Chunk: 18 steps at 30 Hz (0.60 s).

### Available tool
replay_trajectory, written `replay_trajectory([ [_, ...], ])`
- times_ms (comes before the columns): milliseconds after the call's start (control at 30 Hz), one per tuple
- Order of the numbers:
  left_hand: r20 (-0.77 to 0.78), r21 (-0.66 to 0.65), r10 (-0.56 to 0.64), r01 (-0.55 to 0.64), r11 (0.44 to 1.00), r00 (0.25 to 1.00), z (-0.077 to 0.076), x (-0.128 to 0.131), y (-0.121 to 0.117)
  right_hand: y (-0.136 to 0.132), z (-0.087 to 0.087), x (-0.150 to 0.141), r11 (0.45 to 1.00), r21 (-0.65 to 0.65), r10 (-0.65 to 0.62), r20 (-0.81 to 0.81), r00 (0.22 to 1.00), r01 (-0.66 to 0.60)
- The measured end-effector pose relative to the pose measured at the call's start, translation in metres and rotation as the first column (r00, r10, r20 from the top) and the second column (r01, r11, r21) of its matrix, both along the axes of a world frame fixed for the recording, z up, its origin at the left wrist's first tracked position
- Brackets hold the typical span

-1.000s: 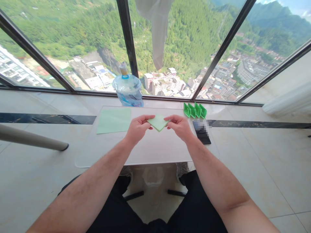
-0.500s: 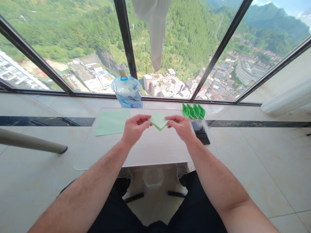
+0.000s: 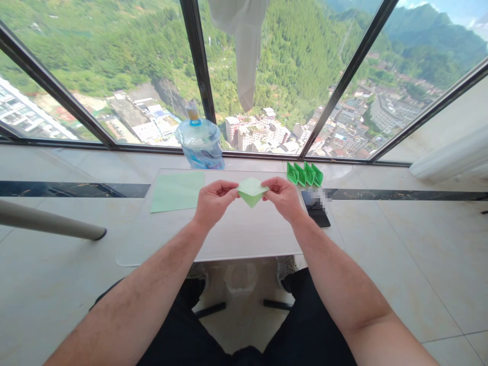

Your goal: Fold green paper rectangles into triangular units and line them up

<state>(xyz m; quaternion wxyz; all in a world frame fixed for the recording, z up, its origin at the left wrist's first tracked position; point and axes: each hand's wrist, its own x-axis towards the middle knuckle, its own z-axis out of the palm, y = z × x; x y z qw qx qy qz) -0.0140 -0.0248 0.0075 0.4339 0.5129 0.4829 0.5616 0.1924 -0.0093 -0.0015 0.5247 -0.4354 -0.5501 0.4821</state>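
A small piece of folded pale green paper (image 3: pixel 252 192) is held up above the white table (image 3: pixel 244 234), with a lighter flap on top and a pointed lower part facing me. My left hand (image 3: pixel 217 199) pinches its left corner between thumb and fingers. At the right corner, my right hand (image 3: pixel 281 197) grips it the same way. Left of my left hand lies a stack or sheet of pale green paper (image 3: pixel 177 190). Beyond my right hand stand several bright green folded paper pieces (image 3: pixel 305 174) in a row.
A dark phone (image 3: pixel 315 209) lies at the table's right side. Behind the table stands a large clear water jug (image 3: pixel 200 142) by the window. A grey pole (image 3: pixel 49 221) reaches in from the left above the tiled floor. A white curtain (image 3: pixel 246 56) hangs in the middle.
The folded paper has opened a little between my hands, showing more of its lower pointed face. Both hands have shifted very slightly right.
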Motion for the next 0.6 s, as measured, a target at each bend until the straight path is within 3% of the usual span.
replay_trajectory([
  [267,0.012,0.063,0.009,-0.010,0.998,1.000,-0.0023,0.0009,0.0005,-0.0011,0.0010,-0.0011,0.999,-0.002,-0.034,0.039,0.999,0.034],
  [600,0.078,-0.002,0.025,-0.025,1.000,0.997,0.0013,0.0020,0.0008,-0.0001,0.0038,0.0027,1.000,-0.027,0.008,-0.030,1.000,-0.009],
])
